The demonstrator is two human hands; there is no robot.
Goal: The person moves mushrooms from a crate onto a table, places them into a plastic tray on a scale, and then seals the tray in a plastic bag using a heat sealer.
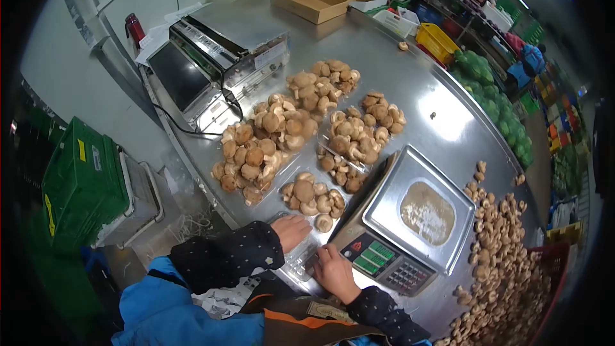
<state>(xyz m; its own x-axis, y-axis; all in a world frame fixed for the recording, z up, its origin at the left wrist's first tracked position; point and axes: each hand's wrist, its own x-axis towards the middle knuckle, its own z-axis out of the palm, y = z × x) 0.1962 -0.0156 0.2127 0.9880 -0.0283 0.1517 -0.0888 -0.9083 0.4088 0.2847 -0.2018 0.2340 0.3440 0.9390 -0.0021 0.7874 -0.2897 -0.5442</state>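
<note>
My left hand [291,232] is closed on the upper part of a clear plastic tray [300,261] at the table's near edge. The fingers of my right hand [334,273] are bent round the tray's right side, beside the scale. Just above my hands, mushrooms [310,197] sit in a clear tray. More filled trays of brown mushrooms [266,138] stand close together beyond it, with another group [352,138] to their right. A digital scale [407,221] stands right of my hands, with pale residue on its metal plate and no tray on it.
Loose mushrooms [496,269] spill from a red crate [556,282] at the right. A wrapping machine [211,70] and an open cardboard box [314,1] stand farther back. Green crates [80,182] are at the left. People [528,64] are in the background, near green produce bags [493,96].
</note>
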